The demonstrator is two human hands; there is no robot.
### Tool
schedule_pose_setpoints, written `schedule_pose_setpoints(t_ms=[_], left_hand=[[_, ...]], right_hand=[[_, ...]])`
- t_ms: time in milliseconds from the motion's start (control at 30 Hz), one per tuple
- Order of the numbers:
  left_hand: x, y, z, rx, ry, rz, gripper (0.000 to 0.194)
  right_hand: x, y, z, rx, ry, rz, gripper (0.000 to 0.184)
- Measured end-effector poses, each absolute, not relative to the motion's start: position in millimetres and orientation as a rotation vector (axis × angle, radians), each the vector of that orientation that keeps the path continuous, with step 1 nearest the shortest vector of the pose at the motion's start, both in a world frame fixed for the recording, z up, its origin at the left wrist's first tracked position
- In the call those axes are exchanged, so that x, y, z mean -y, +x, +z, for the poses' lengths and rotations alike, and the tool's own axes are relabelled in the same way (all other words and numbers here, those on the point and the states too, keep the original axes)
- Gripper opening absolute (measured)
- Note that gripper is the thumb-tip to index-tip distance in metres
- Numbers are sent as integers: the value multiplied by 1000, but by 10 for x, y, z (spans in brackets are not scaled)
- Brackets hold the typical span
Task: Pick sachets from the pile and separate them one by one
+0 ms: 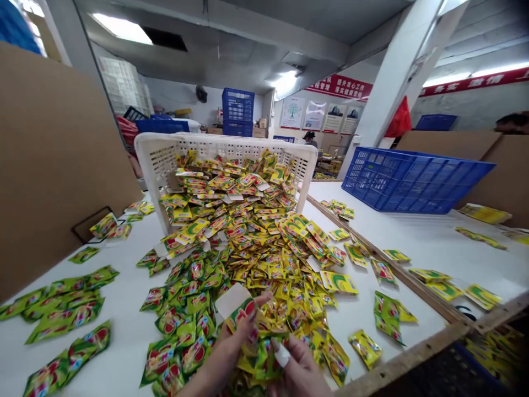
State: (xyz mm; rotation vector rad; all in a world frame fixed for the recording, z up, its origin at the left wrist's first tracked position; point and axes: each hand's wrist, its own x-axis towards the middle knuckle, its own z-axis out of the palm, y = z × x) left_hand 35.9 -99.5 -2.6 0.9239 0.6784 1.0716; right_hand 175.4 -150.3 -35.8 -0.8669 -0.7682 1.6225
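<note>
My left hand [233,344] is closed around a small printed carton [236,304] with a watermelon picture and its white flap standing up. Just right of it, my right hand [301,368] pinches a green candy packet [265,361]; white tape wraps one of its digits. A yellow packet shows just below the carton, and which hand touches it I cannot tell. Beneath and around both hands lie loose green packets [198,300] on the left and yellow packets [285,270] on the right. Behind them, a white basket [308,157] tipped on its side spills flattened-looking yellow cartons [248,182].
Strips of green packets [68,353] lie at the left by a cardboard panel [53,149]. A wooden strip [417,286] divides the white table on the right. Beyond it stands a blue crate [407,179]. A person [309,139] is in the background.
</note>
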Motion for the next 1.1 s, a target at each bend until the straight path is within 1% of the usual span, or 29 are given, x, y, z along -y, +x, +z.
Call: schedule_pose_setpoints(t_ms=[33,100,167,233,300,400,533,600,700,800,900,967,1067,1100], left_hand=[[982,330,-17,-674,848,1080,37],[952,235,-13,-707,740,1118,29],[940,141,-8,-798,676,1074,34],[962,99,22,-846,750,958,41],[1015,118,77,-799,903,855,43],[1085,189,140,-745,1010,779,46],[1066,199,118,-730,1074,728,48],[1040,172,92,-729,1171,734,44],[1030,147,36,-767,1289,716,38],[1041,153,-86,-862,1302,631,47],[1021,160,-231,-911,1351,635,54],[990,162,-286,-903,1431,641,52],[960,170,-282,-870,1557,583,47],[963,174,-270,-875,1569,573,46]], right_hand=[[1504,1733,-357,817,-912,1567,30],[1469,1750,-278,920,-981,1382,29],[1391,1805,-103,982,-1006,1224,26],[1289,1833,110,1029,-972,1148,23],[1185,1808,283,1113,-918,1089,20],[1062,1735,396,1379,-914,976,14],[1033,1765,470,1840,-954,753,28],[1072,1824,552,1987,-992,764,32],[1119,1889,626,2078,-1085,841,31],[1072,1923,523,1977,-1187,911,24],[987,1961,379,1821,-1217,1146,16],[979,1989,377,1867,-1164,1140,21],[1051,2026,505,2105,-1053,970,40],[1082,2038,552,2142,-1048,952,43]])
